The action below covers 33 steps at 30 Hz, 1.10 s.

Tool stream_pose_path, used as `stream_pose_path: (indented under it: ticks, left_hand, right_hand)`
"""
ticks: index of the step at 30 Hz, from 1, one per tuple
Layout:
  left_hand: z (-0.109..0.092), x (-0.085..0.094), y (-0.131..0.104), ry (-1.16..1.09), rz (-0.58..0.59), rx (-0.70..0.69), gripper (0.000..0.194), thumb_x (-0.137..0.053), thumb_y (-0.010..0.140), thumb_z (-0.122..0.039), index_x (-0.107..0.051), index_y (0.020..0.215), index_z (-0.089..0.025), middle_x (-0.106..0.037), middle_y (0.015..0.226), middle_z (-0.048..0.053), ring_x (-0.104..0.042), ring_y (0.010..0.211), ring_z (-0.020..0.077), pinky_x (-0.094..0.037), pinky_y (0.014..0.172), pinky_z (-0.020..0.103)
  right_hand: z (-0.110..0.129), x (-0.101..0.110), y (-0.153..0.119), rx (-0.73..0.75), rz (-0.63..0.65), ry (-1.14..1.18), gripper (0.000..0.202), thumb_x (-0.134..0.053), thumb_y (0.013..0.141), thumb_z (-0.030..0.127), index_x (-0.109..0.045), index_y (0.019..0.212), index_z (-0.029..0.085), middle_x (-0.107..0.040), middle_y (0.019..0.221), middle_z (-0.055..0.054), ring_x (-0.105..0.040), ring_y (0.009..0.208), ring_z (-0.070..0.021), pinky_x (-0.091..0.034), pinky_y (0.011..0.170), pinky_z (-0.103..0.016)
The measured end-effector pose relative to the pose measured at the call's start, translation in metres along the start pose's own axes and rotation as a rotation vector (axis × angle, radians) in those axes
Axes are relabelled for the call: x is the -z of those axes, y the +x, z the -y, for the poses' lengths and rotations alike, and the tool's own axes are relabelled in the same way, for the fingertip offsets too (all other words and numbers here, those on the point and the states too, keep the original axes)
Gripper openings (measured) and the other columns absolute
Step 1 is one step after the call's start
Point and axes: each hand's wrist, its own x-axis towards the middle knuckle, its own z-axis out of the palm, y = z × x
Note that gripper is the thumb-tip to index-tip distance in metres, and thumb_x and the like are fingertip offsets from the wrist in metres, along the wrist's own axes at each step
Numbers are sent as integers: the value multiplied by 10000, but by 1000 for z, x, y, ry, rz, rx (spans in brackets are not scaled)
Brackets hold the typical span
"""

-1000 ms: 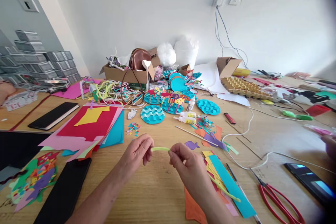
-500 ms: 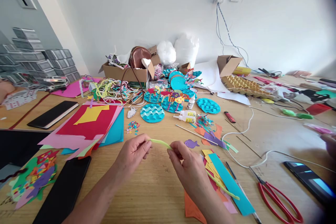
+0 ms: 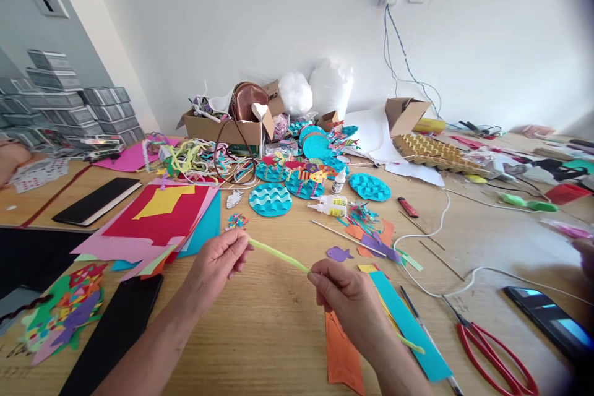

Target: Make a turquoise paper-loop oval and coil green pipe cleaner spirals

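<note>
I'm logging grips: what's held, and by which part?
A yellow-green strand; left hand and right hand each pinch one end of the stretch between them.

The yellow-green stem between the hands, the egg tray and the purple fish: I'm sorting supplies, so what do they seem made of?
Yellow-green stem: perhaps matte, fuzzy fiber, as its edges look soft. Egg tray: likely molded paper pulp, dull brown with cupped ridges. Purple fish: probably matte paper, being flat and clean-cut.

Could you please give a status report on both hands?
Left hand, right hand: pinching thin yellow-green pipe cleaner. Span between them slightly bowed. Nothing covering it.
</note>
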Motion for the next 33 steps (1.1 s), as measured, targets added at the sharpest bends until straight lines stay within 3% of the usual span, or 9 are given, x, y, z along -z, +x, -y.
stream_pose_path:
  ticks: [7, 12, 14, 16, 18, 21, 25, 30, 33]
  left_hand:
    - [-5, 9, -12, 38, 232, -74, 300, -431, 859, -392, -507, 660, -181, -434, 579, -32, -391, 522, 96, -310, 488, 208]
    - [-18, 4, -19, 473, 184, -271, 278, -398, 880, -261, -427, 613, -191, -413, 578, -46, -397, 560, 102, -289, 536, 220]
    - [-23, -2, -22, 593, 177, -336, 274, -394, 874, -209, -397, 601, -191, -414, 589, -47, -388, 561, 101, -278, 541, 226]
    - [-27, -10, -26, 654, 200, -373, 265, -385, 872, -176, -388, 608, -193, -417, 599, -47, -387, 566, 102, -274, 543, 231]
    - [-30, -16, -31, 673, 239, -393, 262, -384, 867, -153, -375, 608, -195, -416, 602, -45, -388, 573, 105, -271, 542, 235]
    - [-34, -23, -36, 647, 325, -378, 258, -386, 865, -143, -366, 613, -196, -433, 617, -38, -399, 584, 106, -272, 540, 234]
    - [-35, -23, -37, 599, 380, -365, 262, -382, 877, -168, -338, 619, -192, -408, 622, -41, -390, 592, 100, -275, 545, 220]
    - [-33, -14, -38, 556, 395, -367, 250, -348, 908, -199, -357, 659, -188, -402, 638, -51, -381, 597, 80, -285, 560, 196]
    - [-31, -8, -40, 603, 431, -388, 253, -369, 882, -154, -322, 635, -187, -387, 617, -54, -371, 581, 75, -272, 542, 199]
  right_hand:
    - [-15, 20, -3, -119, 263, 221, 279, -538, 764, 446, -566, 640, 197, -373, 363, 82, -284, 299, -58, -215, 316, -181]
    - [-6, 23, -6, 94, 345, -72, 225, -532, 791, 352, -599, 626, 215, -597, 587, -3, -559, 562, -141, -438, 525, -232]
    - [-2, 21, -9, 173, 306, -198, 110, -594, 751, 341, -658, 776, 255, -667, 765, -27, -610, 722, -189, -476, 642, -272]
    - [1, 18, -13, 200, 259, -215, 257, -629, 727, 355, -644, 976, 294, -676, 926, -47, -614, 846, -225, -483, 727, -310]
    - [3, 12, -15, 205, 274, -123, 300, -589, 764, 382, -613, 1049, 293, -662, 974, -59, -603, 887, -229, -480, 758, -321]
    - [9, 1, -18, 169, 360, 60, 248, -481, 832, 428, -631, 904, 243, -644, 823, -49, -589, 780, -191, -471, 693, -282]
    - [15, -7, -21, 34, 342, 188, 377, -468, 820, 513, -579, 655, 192, -538, 562, -4, -464, 556, -121, -381, 535, -221]
    - [10, -9, -29, -152, 310, 373, 417, -425, 815, 585, -551, 750, 193, -360, 500, 51, -313, 458, -87, -296, 449, -200]
    - [9, -9, -30, -124, 371, 295, 404, -420, 826, 566, -550, 725, 196, -287, 517, 58, -244, 470, -82, -239, 432, -195]
